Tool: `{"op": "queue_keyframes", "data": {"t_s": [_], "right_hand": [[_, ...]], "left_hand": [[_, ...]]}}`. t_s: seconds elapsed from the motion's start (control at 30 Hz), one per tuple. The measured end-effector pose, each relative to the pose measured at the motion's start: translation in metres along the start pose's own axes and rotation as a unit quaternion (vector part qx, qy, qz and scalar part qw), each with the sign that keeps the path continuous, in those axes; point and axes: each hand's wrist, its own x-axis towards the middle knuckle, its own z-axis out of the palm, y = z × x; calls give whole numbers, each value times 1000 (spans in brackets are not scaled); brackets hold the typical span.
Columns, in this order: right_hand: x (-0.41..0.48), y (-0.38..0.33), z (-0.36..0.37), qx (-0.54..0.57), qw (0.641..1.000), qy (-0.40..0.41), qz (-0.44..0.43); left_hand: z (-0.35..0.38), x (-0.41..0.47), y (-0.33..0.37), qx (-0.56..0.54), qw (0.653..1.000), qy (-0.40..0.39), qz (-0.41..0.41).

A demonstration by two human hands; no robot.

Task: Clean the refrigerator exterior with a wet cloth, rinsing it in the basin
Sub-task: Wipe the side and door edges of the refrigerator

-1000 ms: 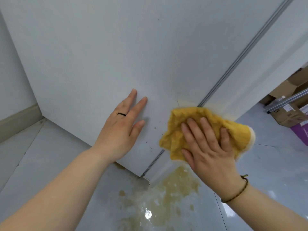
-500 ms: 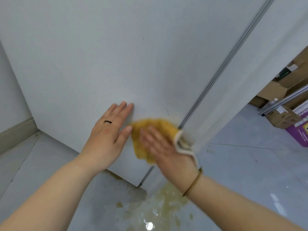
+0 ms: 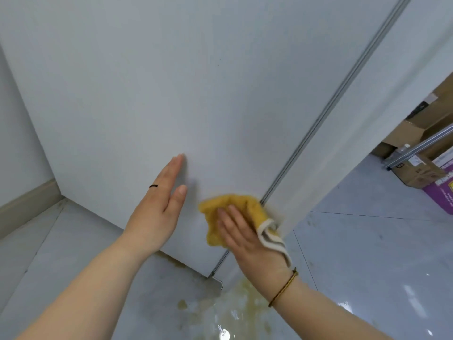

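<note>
The white refrigerator [image 3: 171, 82] fills the upper view, with a metal seam strip [image 3: 326, 114] running down between its two panels. My right hand [image 3: 247, 241] presses a yellow cloth [image 3: 232, 207] flat against the lower panel just left of the seam, fingers straight; a white-and-grey corner of the cloth hangs past my wrist. My left hand [image 3: 159, 209] is to the left of the cloth with straight fingers, its fingertips at the panel. No basin is in view.
A yellowish wet puddle [image 3: 235, 307] spreads on the shiny grey floor below the refrigerator's bottom corner. Cardboard boxes [image 3: 421, 168] and a purple box [image 3: 441, 190] stand at the right. A wall with a skirting board [image 3: 27, 202] is at the left.
My right hand swept the cloth left across the seam, then slightly back right. My left hand has tilted so that mostly its fingertips touch the panel. The view rose.
</note>
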Motion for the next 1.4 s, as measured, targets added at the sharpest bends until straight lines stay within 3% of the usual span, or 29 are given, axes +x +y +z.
{"op": "queue_keyframes", "data": {"t_s": [0.17,0.23,0.27,0.33,0.4,0.5,0.57,0.67,0.8,0.83,0.87,0.9,0.97,1.0,1.03,1.07,1.1,1.17,1.33,1.4], "right_hand": [[9,-7,-30,194,980,-39,3],[13,5,-43,317,946,-43,47],[16,11,-48,401,912,-47,71],[24,25,-60,577,797,-49,174],[33,36,-76,674,685,-86,263],[46,49,-88,764,581,-93,265],[55,57,-97,832,463,-102,290],[66,73,-111,907,249,-91,328],[90,105,-133,951,82,-100,281],[107,115,-149,955,58,-115,266],[123,124,-164,965,61,-104,233],[131,132,-172,961,88,-57,255],[152,150,-201,950,98,-94,282],[158,158,-210,944,43,-163,285],[165,172,-218,945,19,-168,280],[177,188,-234,943,19,-168,286],[187,200,-248,940,34,-174,291],[214,227,-281,937,105,-232,241],[257,297,-357,951,93,-248,159],[278,328,-396,949,114,-264,133]], "left_hand": [[-14,-7,15,-47,998,8,-32],[-21,-7,21,-73,996,19,-48],[-25,-6,24,-85,995,25,-55],[-33,-3,30,-110,992,25,-64],[-38,-4,36,-99,994,3,-53],[-31,-8,47,-36,998,-38,-18],[-27,-6,55,-38,998,-42,-14],[-39,7,74,-77,996,-29,-43],[-66,28,114,-133,986,-7,-100],[-74,33,127,-142,982,15,-125],[-82,36,141,-140,979,40,-144],[-90,39,156,-132,977,62,-156],[-111,47,189,-113,974,88,-177],[-123,51,209,-104,973,93,-186],[-135,56,230,-91,972,99,-194],[-151,61,252,-82,970,112,-200],[-160,63,273,-72,969,124,-201],[-190,73,320,-64,964,150,-209],[-254,85,421,-59,956,190,-214],[-285,87,463,-56,954,199,-215]]}}
